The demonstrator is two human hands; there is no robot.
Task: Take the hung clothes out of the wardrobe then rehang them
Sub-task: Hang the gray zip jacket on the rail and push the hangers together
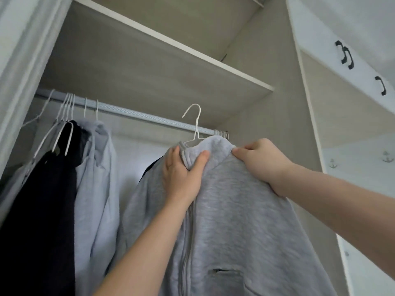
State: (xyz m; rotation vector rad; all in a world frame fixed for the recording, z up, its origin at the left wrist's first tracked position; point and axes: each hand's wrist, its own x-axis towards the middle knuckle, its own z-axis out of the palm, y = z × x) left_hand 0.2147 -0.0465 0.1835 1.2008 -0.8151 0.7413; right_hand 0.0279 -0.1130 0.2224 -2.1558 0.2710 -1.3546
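Jacket [230, 210], grey, sat on a white hanger [195, 127] just below the rail [132, 113], with the hook standing above the rail, not resting on it. The left hand [183, 174] gripped the collar beside the zip, thumb over the cloth. The right hand [260, 161] pinched the collar's other side. Black clothes [42, 199] hung well to the left.

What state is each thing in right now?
Silver metal rail: carrying several hangers.
White wire hanger: hook above rail, unhooked.
Grey zip-up fleece jacket: on that hanger, zipped, held up.
Left grip: holds jacket collar.
Right grip: pinches jacket collar.
Black garment: hanging.
Pale blue hooded top: hanging.
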